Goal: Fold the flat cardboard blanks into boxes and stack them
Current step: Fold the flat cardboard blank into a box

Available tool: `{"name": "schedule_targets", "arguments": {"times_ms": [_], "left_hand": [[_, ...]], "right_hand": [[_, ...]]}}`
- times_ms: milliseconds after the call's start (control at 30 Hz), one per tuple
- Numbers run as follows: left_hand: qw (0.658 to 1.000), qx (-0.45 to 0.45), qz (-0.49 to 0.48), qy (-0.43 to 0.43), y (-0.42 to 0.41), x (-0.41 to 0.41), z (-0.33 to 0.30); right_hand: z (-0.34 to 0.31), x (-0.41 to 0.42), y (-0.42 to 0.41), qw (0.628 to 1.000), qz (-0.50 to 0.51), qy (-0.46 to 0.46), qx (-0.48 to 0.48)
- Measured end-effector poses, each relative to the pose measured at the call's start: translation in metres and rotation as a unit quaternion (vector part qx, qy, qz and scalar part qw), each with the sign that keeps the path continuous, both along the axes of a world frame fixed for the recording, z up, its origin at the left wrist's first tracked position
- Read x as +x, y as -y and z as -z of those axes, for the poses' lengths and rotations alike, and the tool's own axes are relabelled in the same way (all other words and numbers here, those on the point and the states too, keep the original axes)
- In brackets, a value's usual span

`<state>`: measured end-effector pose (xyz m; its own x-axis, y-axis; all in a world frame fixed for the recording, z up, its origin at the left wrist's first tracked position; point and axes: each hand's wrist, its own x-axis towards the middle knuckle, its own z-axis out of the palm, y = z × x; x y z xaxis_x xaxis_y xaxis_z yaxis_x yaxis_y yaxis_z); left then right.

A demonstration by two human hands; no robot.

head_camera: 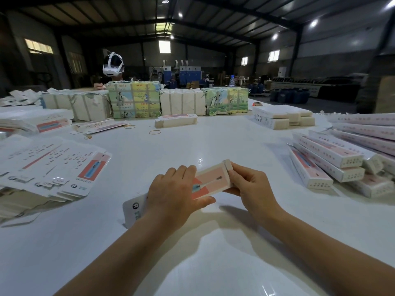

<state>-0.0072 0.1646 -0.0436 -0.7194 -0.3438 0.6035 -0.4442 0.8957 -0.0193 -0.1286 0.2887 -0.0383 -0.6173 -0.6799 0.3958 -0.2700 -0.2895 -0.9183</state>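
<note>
Stretching across most of the room, the white table (213,144) carried everything else. Along its far edge stood a row of strapped bundles (134,99), and behind them sat a second person (113,68) in a white headset. To the left lay a spread heap of flat blanks (49,165), printed with small text and a pink panel. To the right the folded boxes (327,161) were stacked in slanting rows, their end flaps facing the near side. Near the middle, just above the table, the half-formed box (210,180) was held between both hands, its white tab end pointing left. The left hand (173,193) lay over its middle, fingers curled round it and thumb beneath. The right hand (250,184) pinched the end flap at the box's far right. A few rubber bands (155,132) lay loose farther back
</note>
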Motion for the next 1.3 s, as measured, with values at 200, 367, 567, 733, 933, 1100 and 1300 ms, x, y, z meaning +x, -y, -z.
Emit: {"name": "schedule_targets", "arguments": {"times_ms": [200,367,567,733,933,1100,1300], "left_hand": [[1.0,-0.004,-0.001,0.017,-0.002,-0.001,-0.001],[1.0,-0.007,0.002,0.006,-0.001,-0.001,-0.001],[1.0,-0.002,-0.018,0.002,-0.002,-0.002,-0.001],[0.999,-0.018,-0.038,0.02,-0.006,-0.005,0.001],[1.0,0.001,-0.029,0.009,-0.002,-0.003,0.001],[0.999,0.01,-0.022,0.028,0.006,-0.003,0.001],[0.998,0.061,0.006,0.027,0.014,0.001,-0.002]], "right_hand": [[0.003,-0.002,-0.002,0.996,0.032,-0.079,0.04],[0.004,0.0,-0.005,0.986,0.048,-0.14,0.076],[0.009,0.008,-0.003,0.961,0.07,-0.248,0.103],[0.013,0.01,-0.001,0.936,0.104,-0.31,0.129],[0.008,0.008,-0.003,0.941,0.094,-0.311,0.1],[0.011,0.004,0.0,0.938,0.067,-0.312,0.134],[0.008,-0.013,0.0,0.874,0.019,-0.434,0.216]]}}
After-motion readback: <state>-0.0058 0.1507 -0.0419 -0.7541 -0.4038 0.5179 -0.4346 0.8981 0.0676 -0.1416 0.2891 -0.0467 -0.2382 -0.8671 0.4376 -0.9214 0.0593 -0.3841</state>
